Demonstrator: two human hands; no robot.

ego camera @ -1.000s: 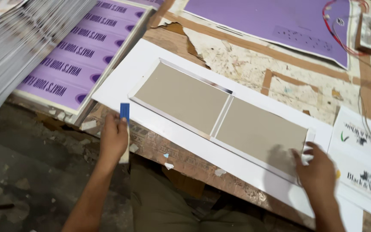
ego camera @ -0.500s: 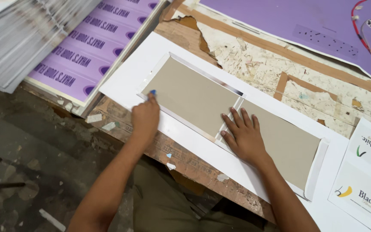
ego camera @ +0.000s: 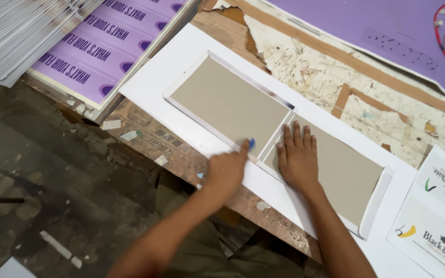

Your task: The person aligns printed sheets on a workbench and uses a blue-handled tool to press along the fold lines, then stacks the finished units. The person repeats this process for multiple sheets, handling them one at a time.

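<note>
Hands work side by side at the near edge of 2 grey boards lying on a white sheet (ego camera: pixel 181 67) spread across the worn bench (ego camera: pixel 310 67). The left hand (ego camera: pixel 226 170) has its grip closed on a small blue tool (ego camera: pixel 252 142), whose tip is pressed onto the folded white edge at the near right corner of the left grey board (ego camera: pixel 227 103). The right hand (ego camera: pixel 298 158) lies flat and open, fingers spread, holding nothing, on the near left part of the right grey board (ego camera: pixel 346 175), just beside the narrow gap between the 2 boards. White flaps are folded up along the boards' outer edges. Purple printed sheets (ego camera: pixel 104 41) are stacked at the upper left, a large purple sheet (ego camera: pixel 387 31) lies at the far side, and white printed sheets (ego camera: pixel 433 226) sit at the right.
</note>
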